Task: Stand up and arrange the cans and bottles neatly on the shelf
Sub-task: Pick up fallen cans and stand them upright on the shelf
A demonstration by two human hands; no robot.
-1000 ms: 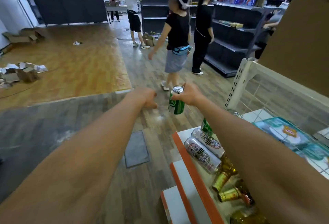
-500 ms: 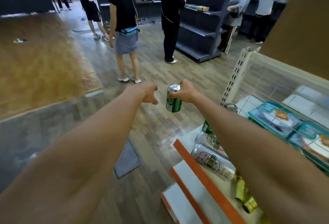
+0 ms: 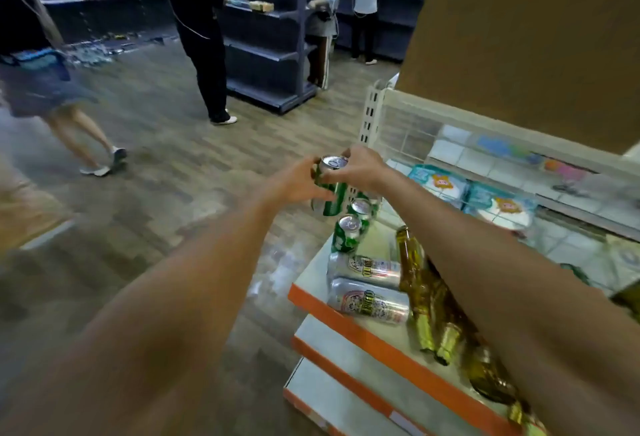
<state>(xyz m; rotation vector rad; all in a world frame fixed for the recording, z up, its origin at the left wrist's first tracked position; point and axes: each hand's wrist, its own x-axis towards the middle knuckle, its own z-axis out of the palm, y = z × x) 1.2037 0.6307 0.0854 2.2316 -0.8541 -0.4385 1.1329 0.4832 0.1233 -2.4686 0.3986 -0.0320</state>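
Note:
A green can point(image 3: 333, 190) hangs upright just off the far left corner of the shelf point(image 3: 377, 338). My right hand point(image 3: 360, 169) grips its top from the right, and my left hand point(image 3: 298, 183) wraps its side from the left. Two more green cans point(image 3: 346, 233) stand upright on the shelf right behind and below it. Nearer me, two silver cans point(image 3: 369, 285) lie on their sides beside several amber bottles with gold foil necks point(image 3: 426, 300), also lying down. My right forearm hides part of the bottles.
The shelf has an orange front edge point(image 3: 346, 318) and lower tiers below. A white wire back panel point(image 3: 408, 131) and wipe packs point(image 3: 440, 183) sit behind. A cardboard sheet point(image 3: 526, 37) looms at the upper right. Several people point(image 3: 204, 30) stand by dark shelving across the wooden floor.
My view swung right toward the shelf. The green can came over to the shelf corner, and my left hand, which was apart from it, now holds it too.

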